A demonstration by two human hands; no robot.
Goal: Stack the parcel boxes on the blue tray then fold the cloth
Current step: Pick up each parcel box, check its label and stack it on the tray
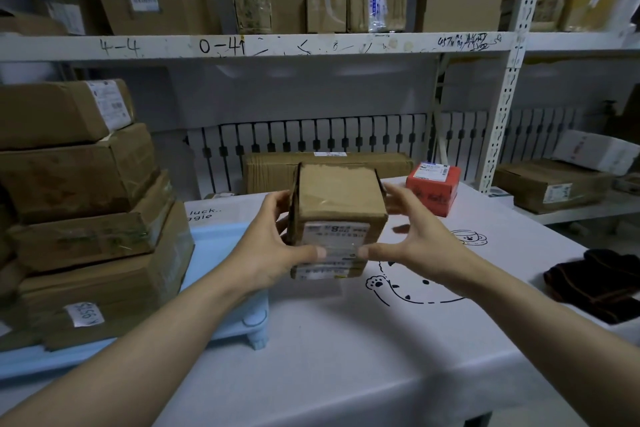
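Cardboard fills the centre of the scene: a small brown parcel box (337,215), white shipping label facing the camera, sits between a person's two bare hands above a white cartoon-printed tablecloth (346,340). The left hand (273,246) grips the box's left side, fingers curled round the far edge and thumb pressed on the label. The right hand (412,239) is spread, its thumb touching the lower right corner of the label, its fingers reaching past the right side; whether those fingers touch the cardboard cannot be told. Just under the box, a second flat labelled parcel (325,270) shows below the thumbs. Left of the left hand stands a light blue tray (221,243), bearing a stack of four larger taped cartons (90,218). Beyond the right hand's fingertips, a small red box (433,189) rests on the cloth-covered table. Well to the right of the right forearm lies a dark crumpled cloth (595,284). Past both hands, a flat brown carton (277,170) lies at the table's far edge, before white metal shelving (263,45) loaded with more cartons.
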